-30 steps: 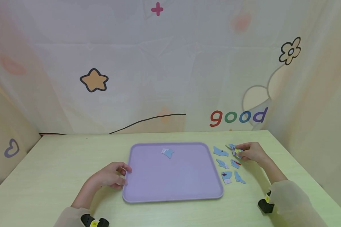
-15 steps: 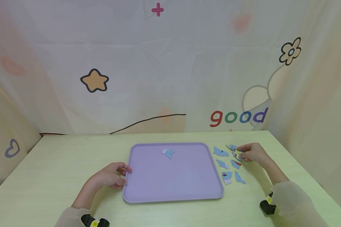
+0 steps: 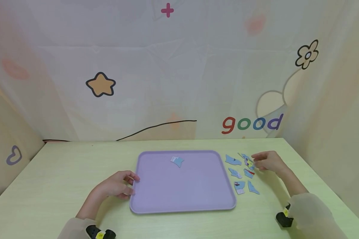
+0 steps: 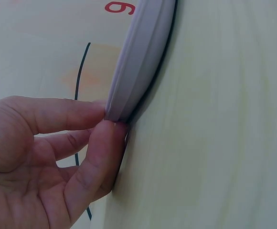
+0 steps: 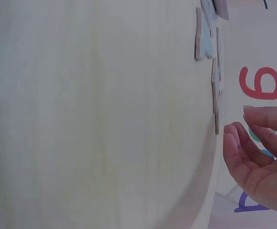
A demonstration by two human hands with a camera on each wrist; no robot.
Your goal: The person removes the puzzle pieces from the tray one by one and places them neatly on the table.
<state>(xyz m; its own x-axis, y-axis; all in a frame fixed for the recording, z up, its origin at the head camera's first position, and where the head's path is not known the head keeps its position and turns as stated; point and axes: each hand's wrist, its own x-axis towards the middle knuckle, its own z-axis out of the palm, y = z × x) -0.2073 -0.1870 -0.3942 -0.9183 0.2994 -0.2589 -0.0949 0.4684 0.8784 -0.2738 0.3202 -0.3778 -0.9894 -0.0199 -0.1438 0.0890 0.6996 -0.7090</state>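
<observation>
My left hand (image 3: pixel 118 184) pinches the left rim of a purple tray (image 3: pixel 182 199) between thumb and fingers; the left wrist view shows the fingertips on the tray's edge (image 4: pixel 141 57). One light-blue puzzle piece (image 3: pixel 177 161) lies on the tray near its far side. To the right of the tray, several blue puzzle pieces (image 3: pixel 239 187) lie in two loose columns. My right hand (image 3: pixel 269 161) hovers beside the far one, a blue-and-yellow puzzle piece (image 3: pixel 249 163). In the right wrist view, the right fingers (image 5: pixel 265 117) are loosely bent and apart, with nothing between them.
The pale wooden table (image 3: pixel 62 172) extends around the tray on all sides. A printed curtain (image 3: pixel 155 83) hangs along the table's back edge and down both sides. Each forearm wears a black wrist camera (image 3: pixel 284 217).
My right hand has let go of the blue-and-yellow puzzle piece and drawn back slightly to the right. My left hand keeps its grip on the tray.
</observation>
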